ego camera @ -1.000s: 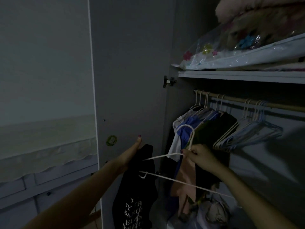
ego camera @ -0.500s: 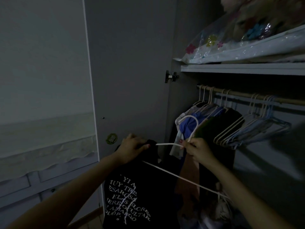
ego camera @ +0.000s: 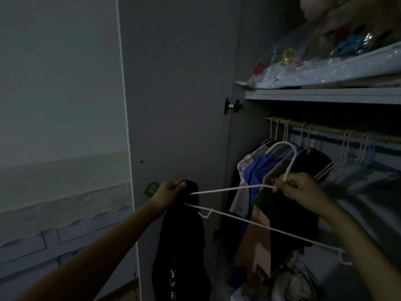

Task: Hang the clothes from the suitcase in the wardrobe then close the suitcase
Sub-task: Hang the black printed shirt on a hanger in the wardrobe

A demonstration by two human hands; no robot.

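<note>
My left hand (ego camera: 171, 191) grips the top of a black T-shirt (ego camera: 182, 246) with white lettering, which hangs down in front of the open wardrobe door (ego camera: 178, 94). My right hand (ego camera: 297, 189) pinches the neck of a white wire hanger (ego camera: 249, 222) just below its hook. The hanger's left tip reaches into the shirt at my left hand. Behind, the wardrobe rail (ego camera: 325, 130) carries several hung clothes (ego camera: 267, 170) and empty hangers (ego camera: 355, 168). The suitcase is out of view.
A shelf (ego camera: 321, 96) above the rail holds a clear plastic bag with bedding (ego camera: 338, 61). More clothes and a bag lie heaped on the wardrobe floor (ego camera: 288, 281). A wall (ego camera: 60, 83) stands left of the door, with drawers (ego camera: 32, 248) below it.
The shirt has bunched narrower under my left hand, hiding most of its lettering. The hanger's left end has pushed into the shirt's top. My right hand has shifted slightly right.
</note>
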